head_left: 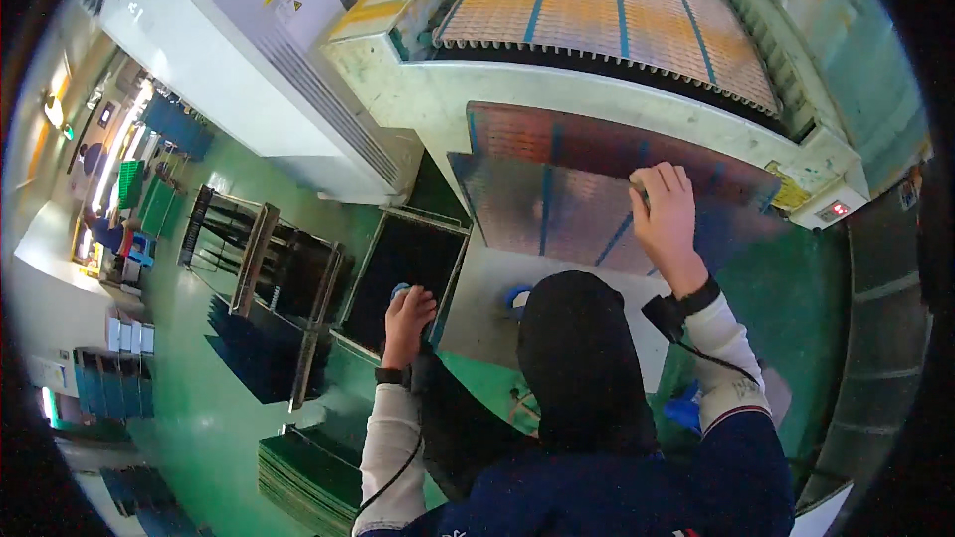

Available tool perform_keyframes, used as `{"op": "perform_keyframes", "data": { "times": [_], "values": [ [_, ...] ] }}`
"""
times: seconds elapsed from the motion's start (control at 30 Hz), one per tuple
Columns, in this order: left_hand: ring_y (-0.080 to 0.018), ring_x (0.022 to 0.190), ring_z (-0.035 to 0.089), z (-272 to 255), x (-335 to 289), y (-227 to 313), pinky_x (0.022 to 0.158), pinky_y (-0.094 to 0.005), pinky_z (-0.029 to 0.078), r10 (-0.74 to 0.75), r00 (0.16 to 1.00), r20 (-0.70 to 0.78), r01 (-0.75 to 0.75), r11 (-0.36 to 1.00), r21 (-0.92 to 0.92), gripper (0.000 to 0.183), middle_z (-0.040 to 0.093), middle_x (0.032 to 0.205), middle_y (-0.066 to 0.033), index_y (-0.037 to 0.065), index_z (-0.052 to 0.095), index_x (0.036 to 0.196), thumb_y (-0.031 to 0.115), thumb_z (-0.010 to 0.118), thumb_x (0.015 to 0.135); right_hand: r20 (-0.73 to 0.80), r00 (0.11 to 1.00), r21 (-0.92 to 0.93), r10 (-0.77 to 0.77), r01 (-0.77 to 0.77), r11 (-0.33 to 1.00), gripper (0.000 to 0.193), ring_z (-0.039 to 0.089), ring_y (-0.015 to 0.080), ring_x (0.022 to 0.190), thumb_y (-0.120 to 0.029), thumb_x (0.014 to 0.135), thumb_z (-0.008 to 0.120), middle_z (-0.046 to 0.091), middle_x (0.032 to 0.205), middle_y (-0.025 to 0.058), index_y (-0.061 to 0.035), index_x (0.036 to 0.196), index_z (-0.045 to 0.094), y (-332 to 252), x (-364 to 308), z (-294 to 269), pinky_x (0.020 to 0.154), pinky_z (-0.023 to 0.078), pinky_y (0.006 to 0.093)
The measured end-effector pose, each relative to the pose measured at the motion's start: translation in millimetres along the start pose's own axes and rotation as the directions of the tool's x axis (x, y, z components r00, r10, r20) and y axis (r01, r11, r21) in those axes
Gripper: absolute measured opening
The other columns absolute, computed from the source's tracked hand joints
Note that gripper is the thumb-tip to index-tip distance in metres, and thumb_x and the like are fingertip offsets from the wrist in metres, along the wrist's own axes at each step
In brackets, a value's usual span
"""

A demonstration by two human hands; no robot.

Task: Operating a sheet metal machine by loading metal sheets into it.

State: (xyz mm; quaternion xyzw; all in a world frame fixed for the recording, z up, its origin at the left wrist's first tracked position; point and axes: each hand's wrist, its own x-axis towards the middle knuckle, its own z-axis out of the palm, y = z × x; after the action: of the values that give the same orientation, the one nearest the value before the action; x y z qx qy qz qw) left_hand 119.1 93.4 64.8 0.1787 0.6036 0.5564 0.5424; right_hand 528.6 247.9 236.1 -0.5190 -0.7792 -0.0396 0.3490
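The right hand [665, 207] lies curled over the upper right part of a large patterned sheet [557, 204], its fingers bent down onto the surface and gripping something small and grey at the knuckles; whether the fingers pinch the sheet itself cannot be told. The sheet, reddish and bluish with fine dots and blue dividing lines, stretches away from that hand to its left and below it, and rests tilted against the front of a pale green machine [617, 104]. Beyond the hand, on top of the machine, lies a wide orange panel [607, 15] crossed by blue stripes. The left hand [406, 313] is well apart from the right, lower and to its left, closed in a loose fist around a small blue thing whose shape is too hidden to make out; it rests at the edge of a dark open tray [403, 264]. Farther left of that hand stands a rack of dark upright plates [269, 259], and below the left forearm sits a stack of green boards [308, 477]. A grey worktop [487, 288] shows between the two hands, with the green floor [199, 378] all around.
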Motion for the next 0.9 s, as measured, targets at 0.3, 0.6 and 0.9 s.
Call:
{"op": "perform_keyframes", "data": {
  "times": [0.3, 0.6, 0.9],
  "values": [
    [-0.0141, 0.108, 0.055, 123.3, -22.0, 87.0, 0.089, -0.0271, 0.046, 0.456, 0.888, 0.055, -0.459, 0.887, 0.05, 0.044, 0.059, 0.121, -0.0091, 0.002, 0.05, 0.132, 0.021, 0.062, 0.094, 0.175, 0.984, 0.185, -0.03, -0.003, 0.983, 0.013, 0.06, 0.0304, 0.074, -0.019, 0.083, 0.068, 0.059, 0.078, 0.0098, -0.0065, 0.082, 0.065, -26.1, -24.9, -24.0, 0.062, 0.048, 0.0402],
    [-0.0104, 0.096, 0.059, 155.7, -18.1, 93.6, 0.082, -0.0242, 0.047, 0.489, 0.871, -0.055, -0.489, 0.872, 0.02, 0.036, 0.064, 0.106, -0.0061, 0.0, 0.056, 0.119, 0.022, 0.066, 0.093, 0.254, 0.965, 0.214, 0.069, -0.126, 0.969, 0.019, 0.059, 0.0313, 0.072, -0.021, 0.086, 0.066, 0.058, 0.075, 0.0121, -0.0041, 0.079, 0.066, -33.4, -26.9, -25.7, 0.061, 0.046, 0.0394],
    [-0.0103, 0.087, 0.058, 151.1, -15.7, 85.2, 0.076, -0.0249, 0.047, 0.521, 0.844, -0.129, -0.515, 0.853, 0.078, 0.026, 0.064, 0.097, -0.0049, 0.002, 0.058, 0.104, 0.022, 0.069, 0.091, 0.346, 0.929, 0.244, 0.128, -0.221, 0.944, 0.024, 0.058, 0.031, 0.069, -0.025, 0.086, 0.067, 0.057, 0.073, 0.0131, -0.0026, 0.078, 0.066, -41.1, -29.5, -33.2, 0.061, 0.044, 0.0384]
  ]
}}
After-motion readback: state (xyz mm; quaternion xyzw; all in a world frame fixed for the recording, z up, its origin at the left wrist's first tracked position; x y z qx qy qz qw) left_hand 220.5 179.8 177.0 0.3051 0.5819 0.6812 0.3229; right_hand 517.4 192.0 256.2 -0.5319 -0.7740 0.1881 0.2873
